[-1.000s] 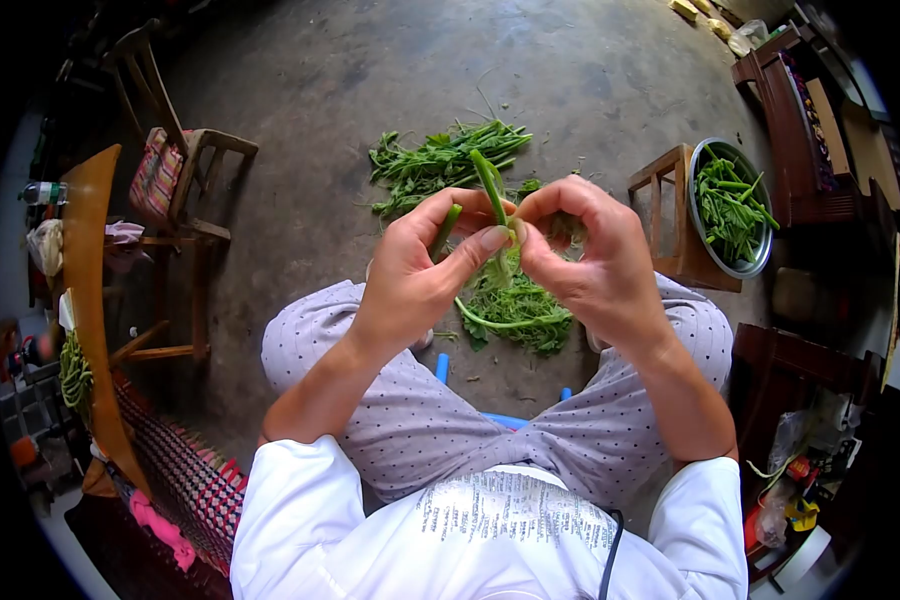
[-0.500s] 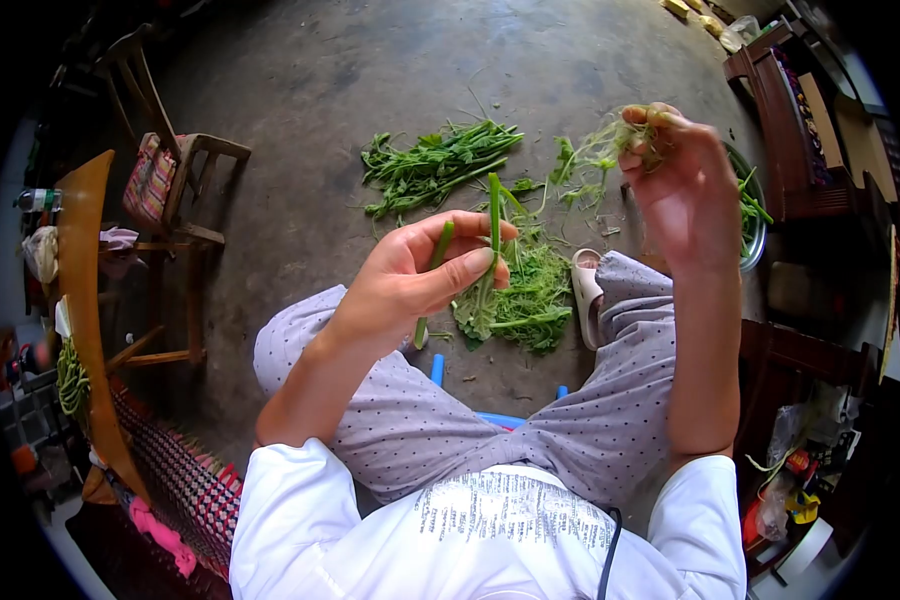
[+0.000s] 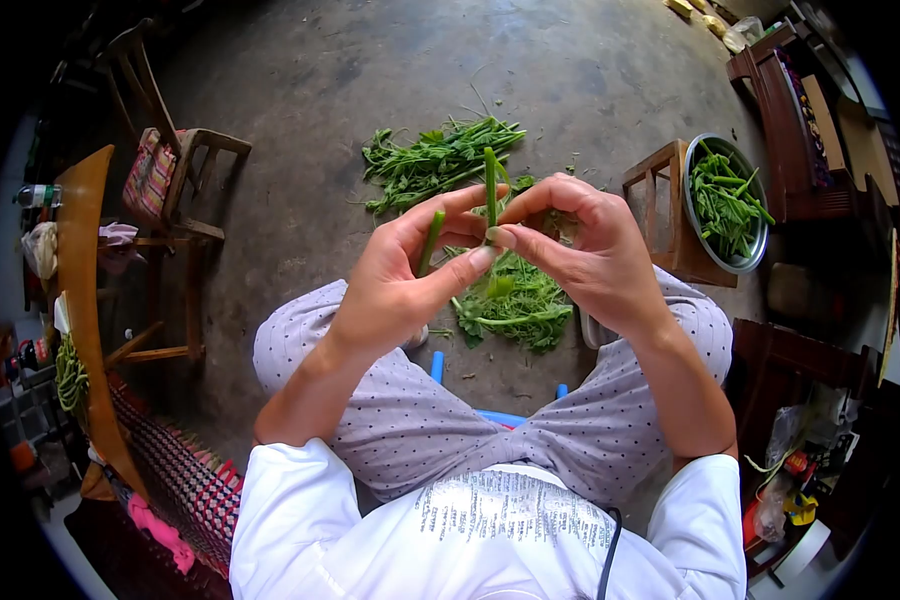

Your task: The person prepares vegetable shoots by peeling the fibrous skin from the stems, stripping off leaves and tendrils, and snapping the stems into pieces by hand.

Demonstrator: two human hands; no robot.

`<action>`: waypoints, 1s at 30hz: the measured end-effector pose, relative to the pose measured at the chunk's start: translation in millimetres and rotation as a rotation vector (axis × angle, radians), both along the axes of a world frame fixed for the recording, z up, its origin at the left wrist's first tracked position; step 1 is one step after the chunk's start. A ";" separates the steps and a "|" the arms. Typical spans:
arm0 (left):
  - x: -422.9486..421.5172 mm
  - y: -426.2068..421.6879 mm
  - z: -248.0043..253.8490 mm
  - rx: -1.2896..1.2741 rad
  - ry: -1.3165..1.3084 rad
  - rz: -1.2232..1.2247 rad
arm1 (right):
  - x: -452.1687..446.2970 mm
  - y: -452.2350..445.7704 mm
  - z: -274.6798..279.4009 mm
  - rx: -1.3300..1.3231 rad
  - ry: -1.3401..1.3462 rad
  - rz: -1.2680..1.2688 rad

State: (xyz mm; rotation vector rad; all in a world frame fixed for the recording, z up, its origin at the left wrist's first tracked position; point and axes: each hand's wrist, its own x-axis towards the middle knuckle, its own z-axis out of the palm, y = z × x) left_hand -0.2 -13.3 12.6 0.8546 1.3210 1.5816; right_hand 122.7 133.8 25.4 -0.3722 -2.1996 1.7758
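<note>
The left hand (image 3: 385, 285) pinches an upright stalk (image 3: 490, 185), thumb against forefinger with no gap beyond the stalk's width. A second stalk (image 3: 430, 243) leans in the crook of the same hand, near the base of the thumb. The right hand (image 3: 595, 250) meets the upright stalk low down, its thumb and forefinger closed on it and nearly touching the left thumb. Its other fingers curl behind, and whether they hold anything more I cannot tell.

From here, a sharp pull by the right fingers could snap the upright stalk, since the left grip is narrow and low on it. If the left hand loosens to shift its hold, the second stalk could slide out and drop, as it seems only lightly held.

Both wrists are raised over the lap, elbows bent beside the body, forearms angling inward so the hands meet in front, above the spotted trousers (image 3: 410, 420).

Beneath the hands, a loose heap (image 3: 525, 315) of leaves and stems lies on the floor (image 3: 300, 120). Just beyond it is a leafy bunch (image 3: 440, 160). To the right, a metal bowl (image 3: 746, 264) of cut greens (image 3: 727, 205) rests on a wooden stool (image 3: 677, 190). At left stand a chair (image 3: 213, 137) and a worktop (image 3: 82, 260).
</note>
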 end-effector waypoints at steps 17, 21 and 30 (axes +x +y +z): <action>-4.0 -2.5 7.3 -0.049 -0.248 0.012 | 2.9 2.5 4.7 -0.156 -0.018 -0.049; -2.6 -0.7 -0.4 -0.016 -0.227 0.013 | 0.4 -4.4 3.4 -0.070 -0.004 -0.083; 1.3 2.8 -0.1 -0.015 -0.101 0.056 | -0.1 -5.0 3.8 -0.041 -0.070 -0.103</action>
